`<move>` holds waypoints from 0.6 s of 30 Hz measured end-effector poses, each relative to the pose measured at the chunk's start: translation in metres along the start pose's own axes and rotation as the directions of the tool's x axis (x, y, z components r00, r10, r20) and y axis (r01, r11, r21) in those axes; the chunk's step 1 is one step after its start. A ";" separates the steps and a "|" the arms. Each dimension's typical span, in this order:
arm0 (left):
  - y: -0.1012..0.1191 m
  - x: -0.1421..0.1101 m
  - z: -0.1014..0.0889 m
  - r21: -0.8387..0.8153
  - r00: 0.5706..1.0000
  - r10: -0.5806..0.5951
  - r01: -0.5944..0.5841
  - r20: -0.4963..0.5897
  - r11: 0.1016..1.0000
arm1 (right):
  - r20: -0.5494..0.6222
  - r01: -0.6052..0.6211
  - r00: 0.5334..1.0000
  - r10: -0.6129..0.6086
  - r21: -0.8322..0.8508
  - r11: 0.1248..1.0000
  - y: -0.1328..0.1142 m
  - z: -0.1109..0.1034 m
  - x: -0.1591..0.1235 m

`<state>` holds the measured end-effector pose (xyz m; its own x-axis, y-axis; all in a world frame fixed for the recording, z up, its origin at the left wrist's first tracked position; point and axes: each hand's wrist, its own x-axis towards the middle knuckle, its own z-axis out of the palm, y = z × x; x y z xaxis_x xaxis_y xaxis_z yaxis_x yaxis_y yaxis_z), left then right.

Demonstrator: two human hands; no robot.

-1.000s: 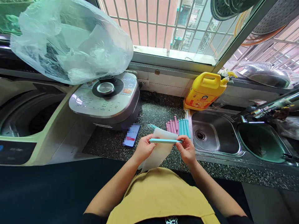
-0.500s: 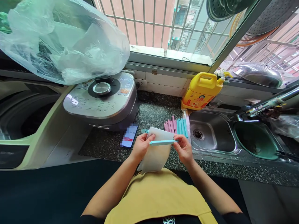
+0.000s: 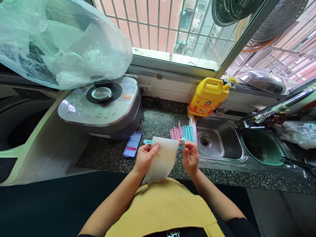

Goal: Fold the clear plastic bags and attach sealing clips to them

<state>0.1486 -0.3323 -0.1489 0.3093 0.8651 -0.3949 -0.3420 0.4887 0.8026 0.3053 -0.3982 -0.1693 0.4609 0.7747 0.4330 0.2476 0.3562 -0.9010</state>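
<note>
A whitish, translucent bag (image 3: 165, 157) hangs from my left hand (image 3: 145, 158), whose thumb presses its front near the top left corner. Behind the bag's upper edge runs a turquoise bag clip (image 3: 147, 142); its left end sticks out past my left fingers and its middle is hidden. My right hand (image 3: 191, 158) pinches the clip's other end at the bag's right side, where one clip arm points toward the camera. Just beyond lie several pink bag clips (image 3: 176, 132) and several turquoise bag clips (image 3: 188, 132), side by side on the speckled counter (image 3: 158, 121).
A phone (image 3: 133, 144) lies left of my hands, before a rice cooker (image 3: 98, 108). A large plastic bag (image 3: 81, 49) bulges above the cooker. To the right are a yellow jug (image 3: 208, 97), a steel sink (image 3: 222, 138) and a green basin (image 3: 261, 146). A barred window stands behind.
The clip's front arm, earlier lying across the bag's front, has swung out to the right with my right hand. The bag now faces me uncovered. The view has shifted slightly rightward.
</note>
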 end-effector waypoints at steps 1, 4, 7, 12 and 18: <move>0.000 0.000 0.000 0.004 1.000 0.000 0.000 -0.002 1.000 | -0.018 -0.029 0.999 0.030 0.037 0.999 -0.001 0.002 0.000; -0.002 -0.001 0.000 0.026 1.000 0.012 -0.012 -0.002 1.000 | -0.046 -0.089 0.994 0.095 0.117 0.989 -0.003 0.007 0.000; -0.003 -0.001 0.000 0.032 1.000 0.009 -0.009 -0.001 0.999 | -0.063 -0.069 0.995 0.081 0.169 0.983 -0.003 0.009 0.002; -0.003 0.001 0.002 0.071 0.997 -0.057 0.054 0.048 0.996 | -0.013 -0.019 1.000 0.021 0.094 0.995 -0.001 0.006 0.000; -0.003 0.000 0.003 0.069 0.993 -0.069 0.063 0.094 0.996 | 0.109 0.069 0.991 -0.073 0.041 0.997 -0.003 -0.001 0.001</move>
<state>0.1522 -0.3338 -0.1506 0.4143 0.8146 -0.4059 -0.2594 0.5332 0.8053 0.3054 -0.3990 -0.1668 0.3456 0.7990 0.4921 0.2442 0.4298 -0.8693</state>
